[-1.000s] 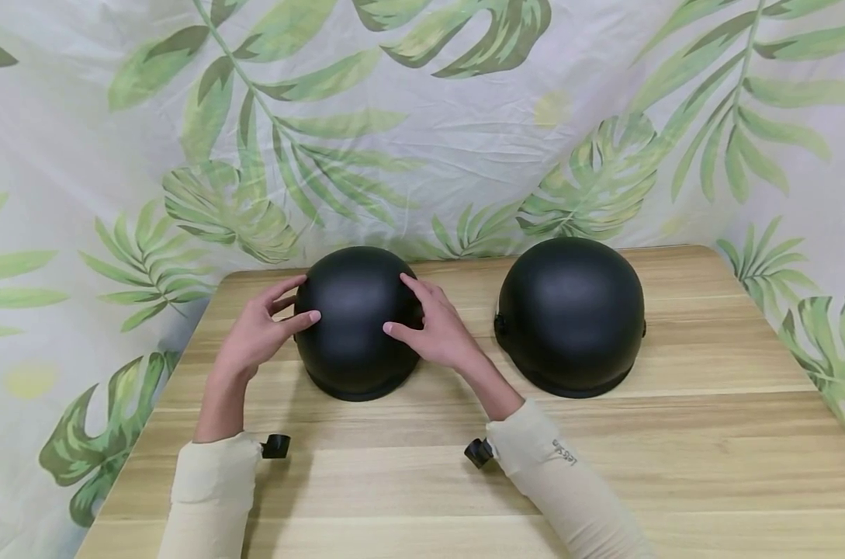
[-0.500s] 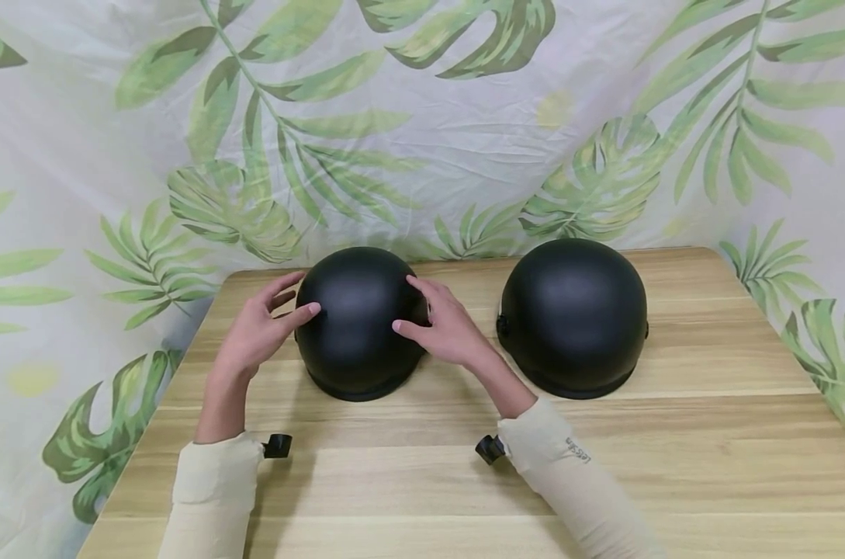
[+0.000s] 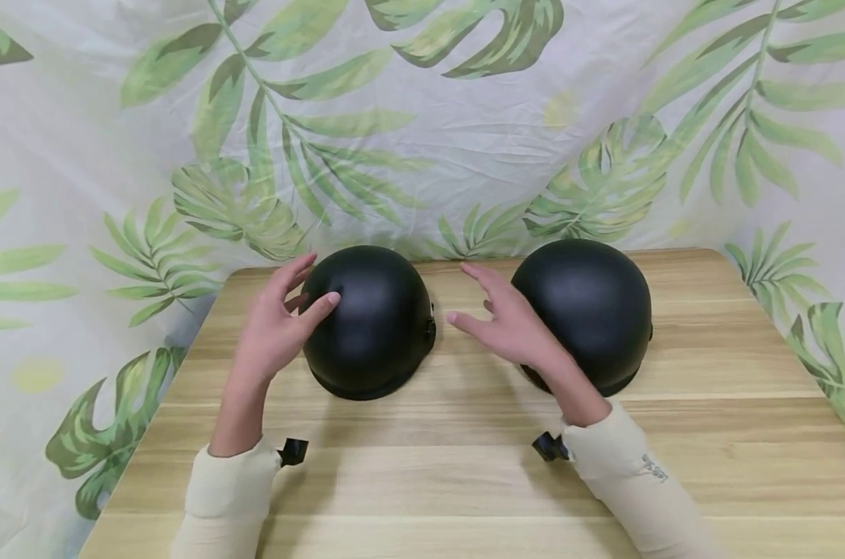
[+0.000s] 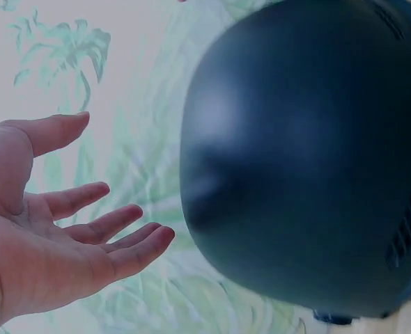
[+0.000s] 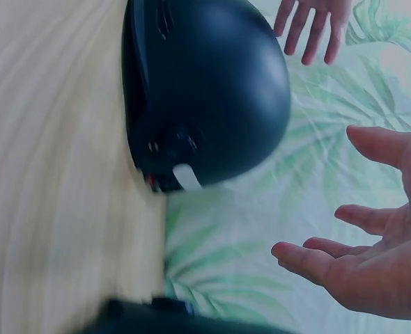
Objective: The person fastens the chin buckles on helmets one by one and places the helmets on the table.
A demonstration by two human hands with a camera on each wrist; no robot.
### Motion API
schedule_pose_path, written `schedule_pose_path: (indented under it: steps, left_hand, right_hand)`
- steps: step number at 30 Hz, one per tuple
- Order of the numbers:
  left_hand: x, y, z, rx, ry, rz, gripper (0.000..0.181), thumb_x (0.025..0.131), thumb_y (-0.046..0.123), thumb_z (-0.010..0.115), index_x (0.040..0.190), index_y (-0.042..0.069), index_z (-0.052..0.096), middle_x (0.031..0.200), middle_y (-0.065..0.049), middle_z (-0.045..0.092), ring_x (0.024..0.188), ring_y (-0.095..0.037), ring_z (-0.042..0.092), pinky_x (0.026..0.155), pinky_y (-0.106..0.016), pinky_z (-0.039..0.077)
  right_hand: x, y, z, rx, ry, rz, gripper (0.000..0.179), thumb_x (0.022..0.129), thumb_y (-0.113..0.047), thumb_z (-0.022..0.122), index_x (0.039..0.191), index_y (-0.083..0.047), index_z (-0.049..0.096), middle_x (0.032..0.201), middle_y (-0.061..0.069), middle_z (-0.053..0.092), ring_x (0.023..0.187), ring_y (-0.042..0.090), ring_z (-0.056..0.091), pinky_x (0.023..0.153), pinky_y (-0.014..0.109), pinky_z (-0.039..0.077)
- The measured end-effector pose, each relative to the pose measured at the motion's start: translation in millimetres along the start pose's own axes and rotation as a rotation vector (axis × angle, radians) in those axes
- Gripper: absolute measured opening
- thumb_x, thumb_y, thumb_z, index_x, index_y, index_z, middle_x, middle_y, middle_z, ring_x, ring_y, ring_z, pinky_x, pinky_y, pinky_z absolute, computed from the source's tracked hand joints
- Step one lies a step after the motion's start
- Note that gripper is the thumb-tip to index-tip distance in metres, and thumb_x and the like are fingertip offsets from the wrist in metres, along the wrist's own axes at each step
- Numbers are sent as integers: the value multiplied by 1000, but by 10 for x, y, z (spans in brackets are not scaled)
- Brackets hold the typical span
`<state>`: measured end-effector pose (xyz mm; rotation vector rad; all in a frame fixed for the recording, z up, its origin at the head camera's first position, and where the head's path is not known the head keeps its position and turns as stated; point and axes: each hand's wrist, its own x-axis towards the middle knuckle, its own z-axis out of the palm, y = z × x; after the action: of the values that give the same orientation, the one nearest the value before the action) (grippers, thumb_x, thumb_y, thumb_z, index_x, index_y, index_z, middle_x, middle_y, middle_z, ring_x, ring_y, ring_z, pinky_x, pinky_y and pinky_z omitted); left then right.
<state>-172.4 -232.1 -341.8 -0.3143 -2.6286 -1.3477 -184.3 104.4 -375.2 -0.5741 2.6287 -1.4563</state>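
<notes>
Two matte black helmets stand on the table, domes up. At the left helmet (image 3: 366, 334), my left hand (image 3: 271, 334) overlaps the dome's left side in the head view. In the left wrist view, the fingers of this hand (image 4: 59, 236) spread apart from the shell. My right hand (image 3: 506, 322) hovers in the gap between the helmets, fingers extended toward the left one and holding nothing. Its forearm partly hides the right helmet (image 3: 590, 303). A round side fitting (image 5: 177, 142) and a white tab (image 5: 186, 177) show on the left helmet.
The wood-grain table (image 3: 408, 481) reaches back to a leaf-print cloth (image 3: 422, 140), which hangs behind and around its sides. Small black devices (image 3: 294, 452) stick out from both cream sleeve cuffs, low over the tabletop.
My right hand has moved off the left helmet, rightward in front of the right one. My left hand has shifted slightly right and up. Both helmets stay in place.
</notes>
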Motion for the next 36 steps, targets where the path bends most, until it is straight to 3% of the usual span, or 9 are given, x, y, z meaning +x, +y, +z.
schedule_pose_path:
  steps: [13, 19, 24, 31, 36]
  left_hand:
    - [103, 353, 425, -30, -49, 73, 68, 101, 24, 75, 161, 10, 46, 165, -12, 46, 155, -35, 43, 119, -56, 47]
    - [182, 481, 649, -51, -76, 81, 72, 100, 26, 76, 163, 13, 43, 167, -11, 45, 155, -33, 43, 118, -52, 49]
    - [242, 553, 809, -79, -98, 77, 73, 101, 27, 75, 164, 14, 41, 167, -11, 44, 155, -35, 44, 119, -51, 48]
    - [328, 633, 1053, -110, -142, 51, 77, 102, 35, 72, 167, 17, 34, 172, -5, 37, 158, -30, 40, 121, -50, 47]
    - [380, 682, 1220, -127, -151, 35, 82, 102, 38, 72, 169, 19, 30, 174, -6, 34, 158, -29, 40, 120, -52, 46]
  right_hand:
    - [-494, 128, -620, -23, 128, 21, 76, 103, -22, 72, 167, -11, 32, 175, 13, 26, 162, 32, 29, 123, 53, 41]
    - [-672, 160, -826, -44, 202, 8, 76, 102, -20, 74, 166, -9, 35, 173, 13, 30, 161, 33, 31, 120, 53, 41]
    - [-766, 256, -1002, -70, 247, 44, 76, 102, -23, 73, 167, -12, 34, 173, 11, 31, 161, 33, 30, 120, 49, 39]
    - [-866, 484, -1199, -136, 316, 86, 77, 103, -27, 71, 167, -10, 32, 173, 18, 31, 160, 43, 29, 120, 70, 32]
    - [-908, 656, -1278, -133, 306, 133, 81, 104, -30, 69, 169, -9, 26, 175, 20, 23, 162, 45, 22, 121, 73, 26]
